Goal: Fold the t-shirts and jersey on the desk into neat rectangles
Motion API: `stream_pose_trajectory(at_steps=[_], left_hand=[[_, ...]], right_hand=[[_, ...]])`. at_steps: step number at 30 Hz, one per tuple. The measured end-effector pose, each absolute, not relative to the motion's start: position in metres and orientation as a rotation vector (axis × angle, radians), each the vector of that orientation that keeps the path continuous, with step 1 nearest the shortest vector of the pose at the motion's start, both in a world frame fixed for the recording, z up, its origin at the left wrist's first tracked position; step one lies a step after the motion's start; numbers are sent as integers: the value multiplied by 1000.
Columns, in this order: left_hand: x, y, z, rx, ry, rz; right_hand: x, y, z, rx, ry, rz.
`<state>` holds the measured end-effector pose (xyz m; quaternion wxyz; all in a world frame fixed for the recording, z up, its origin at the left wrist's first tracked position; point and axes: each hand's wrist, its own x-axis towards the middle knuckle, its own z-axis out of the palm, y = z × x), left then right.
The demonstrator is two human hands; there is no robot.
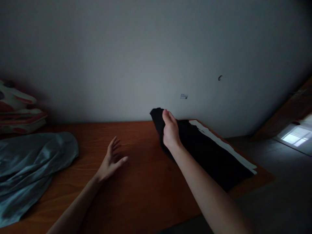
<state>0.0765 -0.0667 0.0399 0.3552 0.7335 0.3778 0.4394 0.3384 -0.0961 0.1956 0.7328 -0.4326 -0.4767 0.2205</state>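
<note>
My right hand [171, 131] grips the top left corner of a black cloth [212, 159], thumb on top, and lifts that corner above the table. The rest of the cloth lies flat at the table's right end; I cannot tell what garment it is. Beneath its far edge shows a strip of white cloth [224, 146]. My left hand [110, 164] hovers over the brown wooden table [143, 188], fingers apart and holding nothing, between the black cloth and a crumpled grey-blue cloth [36, 165] on the left.
Behind the table rises a plain wall [122, 65] with a small printed label [184, 96]. A red and white patterned soft-looking item [23, 118] sits at the far left. Past the table's right edge lies dark floor [275, 156], with a bright window-like reflection [296, 136] beyond.
</note>
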Motion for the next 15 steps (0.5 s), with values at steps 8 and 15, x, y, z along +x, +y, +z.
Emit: stream_pose_trajectory(at_steps=[8,15], left_hand=[[74,-70,40,1669,683,1127],[88,-80,34,1932,847,1095]], right_hand=[[320,-77,180,-902,-991,686],[342,-85,72,-1568,-1238,498]])
